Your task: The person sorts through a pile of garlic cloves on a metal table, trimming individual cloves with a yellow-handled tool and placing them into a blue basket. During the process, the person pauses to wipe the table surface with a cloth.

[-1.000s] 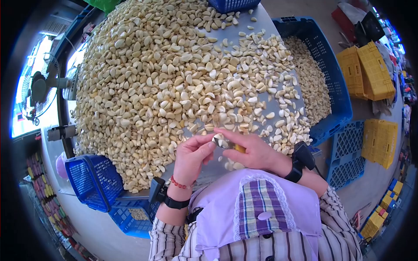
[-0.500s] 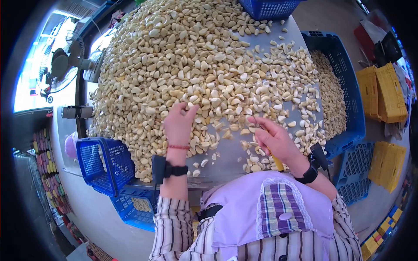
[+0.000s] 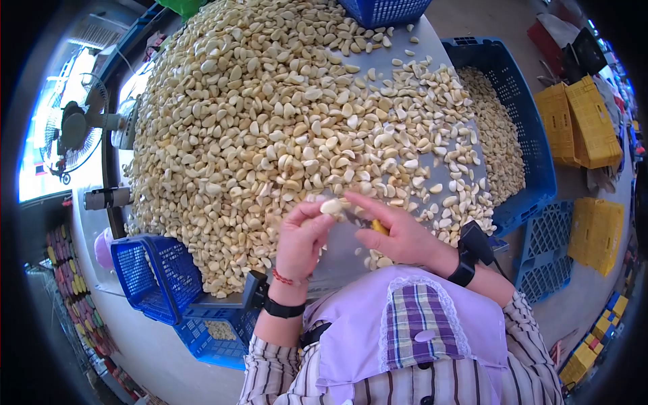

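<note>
My left hand (image 3: 302,237) is closed, pinching a pale peeled garlic clove (image 3: 331,206) between thumb and fingertips above the near edge of the pile. Just to its right, my right hand (image 3: 395,233) is closed around a small knife with a yellow handle (image 3: 380,227). The thin blade points toward the clove; whether it touches is too small to tell. Beyond both hands spreads a large heap of cream-coloured garlic cloves (image 3: 250,142) on a metal table (image 3: 425,47).
A blue basket (image 3: 145,270) stands at the table's left corner, with another blue crate (image 3: 209,331) below it. On the right, a large blue crate (image 3: 533,121) holds many cloves. Yellow crates (image 3: 597,236) stand farther right. A fan (image 3: 77,128) is at the left.
My left hand has come off the pile, moving toward me and right, with a clove now in its fingers. My right hand has moved left and down, bringing the knife beside it.
</note>
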The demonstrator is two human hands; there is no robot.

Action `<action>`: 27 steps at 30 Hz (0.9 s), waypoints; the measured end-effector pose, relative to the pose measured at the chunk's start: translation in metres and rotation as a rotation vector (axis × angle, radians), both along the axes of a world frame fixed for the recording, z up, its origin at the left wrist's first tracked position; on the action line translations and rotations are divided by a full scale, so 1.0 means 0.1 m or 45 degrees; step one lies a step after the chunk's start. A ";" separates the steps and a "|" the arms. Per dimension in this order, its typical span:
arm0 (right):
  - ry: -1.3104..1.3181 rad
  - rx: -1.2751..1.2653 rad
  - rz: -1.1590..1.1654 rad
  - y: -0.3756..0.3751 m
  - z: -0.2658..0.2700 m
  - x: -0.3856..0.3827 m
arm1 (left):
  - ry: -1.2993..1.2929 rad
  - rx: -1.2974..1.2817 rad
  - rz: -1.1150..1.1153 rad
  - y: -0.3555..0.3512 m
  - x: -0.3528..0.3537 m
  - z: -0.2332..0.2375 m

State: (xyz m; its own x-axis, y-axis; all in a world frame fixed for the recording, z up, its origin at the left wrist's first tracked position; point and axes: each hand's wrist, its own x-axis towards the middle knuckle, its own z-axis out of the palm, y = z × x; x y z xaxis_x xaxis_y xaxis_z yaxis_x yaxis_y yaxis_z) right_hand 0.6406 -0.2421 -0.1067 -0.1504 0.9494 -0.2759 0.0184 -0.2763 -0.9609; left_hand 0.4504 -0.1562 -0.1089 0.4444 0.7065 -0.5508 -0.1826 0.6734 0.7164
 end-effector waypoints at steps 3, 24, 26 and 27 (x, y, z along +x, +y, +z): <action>0.114 0.187 -0.086 0.00 -0.07 -0.08 | 0.150 -0.005 -0.001 -0.19 0.18 0.09; 0.401 -0.259 -0.423 -0.08 -0.10 0.10 | 1.476 1.392 -0.421 1.19 -0.19 -0.41; 0.313 -0.317 -0.395 -0.11 -0.14 0.14 | 0.793 0.496 -0.289 1.07 -0.21 -0.30; 0.316 -0.329 -0.401 -0.12 -0.13 0.13 | 0.795 0.485 -0.299 0.95 -0.20 -0.23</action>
